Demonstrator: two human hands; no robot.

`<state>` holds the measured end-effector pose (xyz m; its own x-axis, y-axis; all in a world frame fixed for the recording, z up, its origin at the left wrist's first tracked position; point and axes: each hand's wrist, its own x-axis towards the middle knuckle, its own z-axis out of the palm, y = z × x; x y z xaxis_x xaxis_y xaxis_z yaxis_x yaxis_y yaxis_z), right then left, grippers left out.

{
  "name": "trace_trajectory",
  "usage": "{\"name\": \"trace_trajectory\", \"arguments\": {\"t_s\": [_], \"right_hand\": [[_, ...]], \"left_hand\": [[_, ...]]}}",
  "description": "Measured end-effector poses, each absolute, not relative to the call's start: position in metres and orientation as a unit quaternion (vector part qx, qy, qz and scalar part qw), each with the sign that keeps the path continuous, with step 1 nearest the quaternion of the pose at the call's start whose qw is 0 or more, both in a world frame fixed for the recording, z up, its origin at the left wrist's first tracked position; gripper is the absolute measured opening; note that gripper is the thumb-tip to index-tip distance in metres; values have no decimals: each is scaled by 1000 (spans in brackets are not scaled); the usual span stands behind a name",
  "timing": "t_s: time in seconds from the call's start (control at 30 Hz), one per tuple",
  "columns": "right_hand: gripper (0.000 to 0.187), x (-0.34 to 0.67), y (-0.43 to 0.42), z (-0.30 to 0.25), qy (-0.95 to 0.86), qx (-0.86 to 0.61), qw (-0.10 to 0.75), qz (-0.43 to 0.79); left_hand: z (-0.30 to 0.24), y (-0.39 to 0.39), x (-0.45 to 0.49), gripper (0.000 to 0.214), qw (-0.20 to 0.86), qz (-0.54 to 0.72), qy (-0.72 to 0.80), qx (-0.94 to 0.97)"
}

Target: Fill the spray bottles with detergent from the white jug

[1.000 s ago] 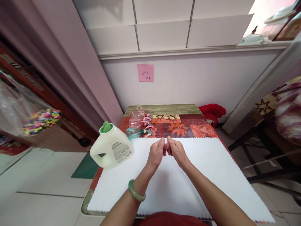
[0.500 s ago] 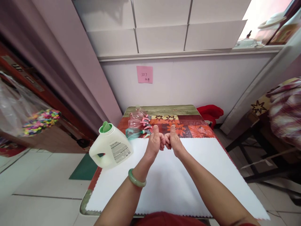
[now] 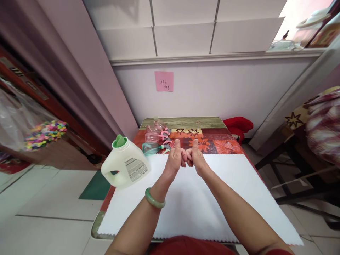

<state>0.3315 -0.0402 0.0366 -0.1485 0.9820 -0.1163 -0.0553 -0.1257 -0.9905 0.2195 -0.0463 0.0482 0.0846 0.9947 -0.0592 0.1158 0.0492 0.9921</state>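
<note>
My left hand (image 3: pixel 176 158) and my right hand (image 3: pixel 196 157) are raised together over the far edge of a white cloth (image 3: pixel 202 205) on the table. Both are curled into fists with the thumbs pointing up, knuckles touching; nothing shows in either fist. A green bangle (image 3: pixel 154 198) sits on my left wrist. A white detergent jug (image 3: pixel 126 166) with a green cap stands at the table's left edge, left of my left hand. Clear spray bottles (image 3: pixel 156 138) with pink and teal triggers lie just beyond my hands.
The small table (image 3: pixel 212 141) has an orange patterned cover. A pink note (image 3: pixel 164 81) is stuck on the wall behind. A red object (image 3: pixel 237 124) lies past the table's right corner. Chairs and a striped cushion (image 3: pixel 322 127) stand at the right; a bag of coloured pieces (image 3: pixel 44 130) hangs left.
One second ago my hands rested low with fingertips together on the cloth. They rose and closed into thumbs-up fists, and have barely shifted in the last half second.
</note>
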Motion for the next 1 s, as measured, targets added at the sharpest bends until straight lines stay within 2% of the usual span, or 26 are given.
{"name": "trace_trajectory", "arguments": {"t_s": [0.07,0.2,0.33,0.43,0.57,0.7,1.0], "right_hand": [[79,333,-35,28,-500,-498,420,571],[67,342,-21,-10,-547,-613,302,484],[36,350,-9,-51,-572,-673,240,402],[29,343,1,-65,-606,-685,211,346],[27,313,23,-67,-648,-676,194,294],[34,276,49,-69,-670,-673,174,260],[48,230,89,-78,-671,-693,105,241]], "left_hand": [[39,-42,216,86,498,414,530,548],[-2,-39,200,78,447,362,572,585],[-59,-55,181,44,304,339,626,633],[-91,-69,173,39,216,316,629,677],[-112,-77,169,41,144,277,609,729],[-118,-75,168,43,97,250,603,751],[-117,-78,168,47,59,223,606,761]]}}
